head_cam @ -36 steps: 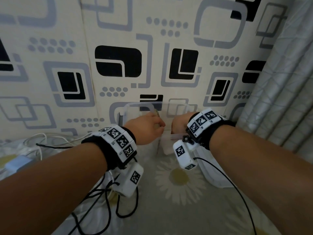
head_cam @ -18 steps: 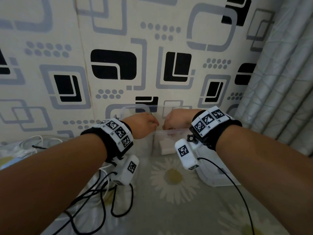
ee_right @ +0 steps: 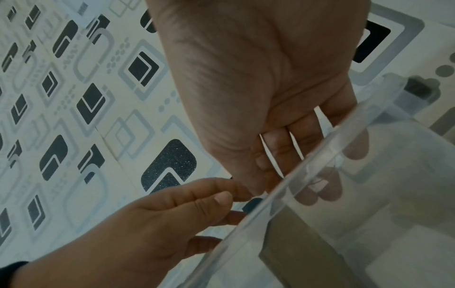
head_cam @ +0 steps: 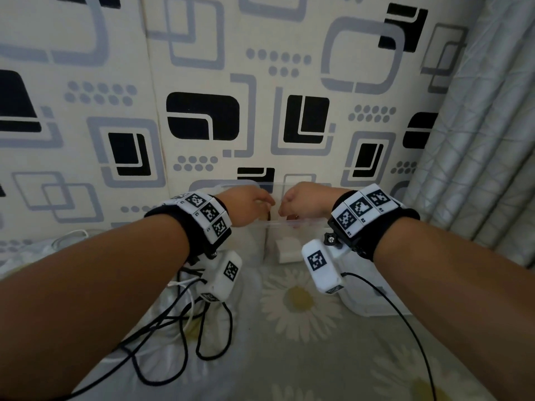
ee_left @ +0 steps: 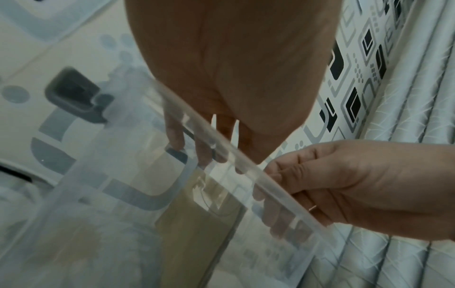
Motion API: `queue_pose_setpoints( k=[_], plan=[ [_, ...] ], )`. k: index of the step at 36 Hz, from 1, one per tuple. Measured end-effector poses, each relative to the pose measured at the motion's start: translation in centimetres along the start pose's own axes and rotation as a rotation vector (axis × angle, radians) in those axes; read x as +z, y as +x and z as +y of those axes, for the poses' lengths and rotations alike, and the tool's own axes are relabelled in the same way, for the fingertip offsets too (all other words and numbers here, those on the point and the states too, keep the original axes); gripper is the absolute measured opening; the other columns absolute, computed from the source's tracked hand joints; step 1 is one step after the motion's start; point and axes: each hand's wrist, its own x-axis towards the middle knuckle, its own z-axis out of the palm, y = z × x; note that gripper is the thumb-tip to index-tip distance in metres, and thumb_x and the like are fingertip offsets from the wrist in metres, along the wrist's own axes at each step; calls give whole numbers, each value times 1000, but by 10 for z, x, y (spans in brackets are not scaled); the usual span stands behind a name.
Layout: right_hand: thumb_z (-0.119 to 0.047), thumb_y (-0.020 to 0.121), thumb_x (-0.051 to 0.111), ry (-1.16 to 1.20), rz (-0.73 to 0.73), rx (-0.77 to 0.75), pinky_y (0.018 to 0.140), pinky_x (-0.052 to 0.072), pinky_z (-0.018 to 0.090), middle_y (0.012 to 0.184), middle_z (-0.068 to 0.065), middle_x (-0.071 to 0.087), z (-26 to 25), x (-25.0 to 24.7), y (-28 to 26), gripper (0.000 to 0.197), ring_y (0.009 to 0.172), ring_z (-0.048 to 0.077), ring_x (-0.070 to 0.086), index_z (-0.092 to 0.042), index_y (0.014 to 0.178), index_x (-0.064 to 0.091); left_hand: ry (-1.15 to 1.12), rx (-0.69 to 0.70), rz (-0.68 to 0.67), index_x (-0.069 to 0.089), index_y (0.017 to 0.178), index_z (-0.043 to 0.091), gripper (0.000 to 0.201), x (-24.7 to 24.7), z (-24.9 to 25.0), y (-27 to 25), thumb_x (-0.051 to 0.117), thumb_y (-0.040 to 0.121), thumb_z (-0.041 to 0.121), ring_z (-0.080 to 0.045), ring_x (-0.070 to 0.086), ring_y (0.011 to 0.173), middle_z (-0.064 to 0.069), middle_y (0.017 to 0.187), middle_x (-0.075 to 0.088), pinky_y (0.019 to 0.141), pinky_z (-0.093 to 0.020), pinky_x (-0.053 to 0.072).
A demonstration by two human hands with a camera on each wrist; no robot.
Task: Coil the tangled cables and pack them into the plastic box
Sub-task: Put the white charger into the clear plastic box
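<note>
Both hands are at the near rim of the clear plastic box point(head_cam: 292, 224), which stands at 12 o'clock on the daisy-print bedding point(head_cam: 301, 319) against the patterned wall. The left hand point(head_cam: 246, 205) has its fingers hooked over the rim and reaching down inside, and they seem to hold a thin dark cable point(ee_left: 188, 134); the right hand point(head_cam: 307, 202) has its grip closed on the rim, fingers curled inside the wall.

This looks like an early stage of packing. Through the box wall only something pale and a tan shape show (what they are I cannot tell). A loose tangle of black cables point(head_cam: 185, 337) and a white cable point(head_cam: 182, 285) lie uncoiled at 7 o'clock on the bedding, well apart from the box, so most of the coiling appears to remain.
</note>
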Motion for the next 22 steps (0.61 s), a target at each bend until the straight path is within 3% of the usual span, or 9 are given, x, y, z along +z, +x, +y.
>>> queue_pose_setpoints(
  k=[1, 4, 8, 11, 13, 15, 18, 20, 22],
  plan=[
    [-25, 92, 59, 35, 13, -11, 90, 51, 34, 101, 7, 72, -2, 0, -2, 26, 98, 22, 65, -5, 106, 68, -1, 1, 9, 59, 127, 29, 32, -2, -1, -3, 42, 100, 33, -15, 52, 117, 2, 135, 52, 101, -27, 37],
    [-21, 92, 59, 149, 52, -39, 68, 50, 26, 91, 5, 70, -8, 2, -6, 19, 83, 17, 65, -7, 103, 66, -19, 8, 47, 61, 125, 26, 30, -12, -3, -12, 45, 99, 30, -13, 52, 110, 2, 130, 56, 96, -26, 39],
    [-20, 90, 57, 267, 195, -122, 73, 51, 32, 96, 12, 70, -22, 1, -13, 16, 90, 24, 65, -11, 95, 69, -15, 10, 112, 61, 126, 21, 30, -26, -5, -30, 46, 100, 25, -13, 54, 109, 3, 120, 57, 80, -16, 35],
    [-19, 89, 57, 328, 248, -187, 76, 48, 32, 96, 4, 68, -38, 1, -21, 14, 93, 21, 62, -13, 91, 69, -58, -5, 157, 62, 123, 22, 28, -35, -11, -44, 48, 99, 26, -4, 52, 78, 4, 111, 55, 59, -13, 38],
    [-18, 90, 56, 337, 263, -231, 75, 45, 28, 91, -3, 65, -49, 3, -28, 16, 90, 16, 59, -9, 94, 69, -69, -19, 179, 63, 119, 24, 25, -39, -16, -53, 49, 98, 28, -2, 51, 76, 4, 115, 58, 71, -17, 41],
    [-17, 91, 58, 351, 292, -265, 70, 42, 21, 84, -8, 63, -59, 5, -32, 17, 81, 9, 58, -7, 97, 69, -50, -38, 182, 64, 117, 23, 25, -43, -21, -62, 50, 97, 29, -5, 53, 86, 4, 117, 60, 83, -20, 37],
    [-18, 91, 60, 362, 314, -312, 70, 45, 19, 85, -7, 65, -73, 12, -41, 15, 77, 5, 57, -8, 97, 70, -13, -52, 193, 65, 117, 21, 25, -49, -29, -83, 50, 97, 28, -6, 49, 96, 5, 112, 59, 84, -19, 33],
    [-20, 91, 62, 383, 294, -328, 81, 50, 27, 91, -4, 67, -81, 19, -46, 13, 85, 11, 61, -10, 94, 69, -14, -82, 196, 65, 116, 22, 24, -51, -37, -97, 51, 97, 28, -8, 50, 93, 6, 106, 57, 82, -20, 35],
    [-23, 90, 63, 401, 270, -328, 79, 51, 32, 94, 0, 69, -88, 28, -50, 13, 86, 15, 61, -11, 92, 68, -24, -121, 192, 66, 113, 24, 22, -51, -45, -109, 53, 96, 29, -10, 53, 91, 6, 104, 59, 81, -21, 37]
  ],
)
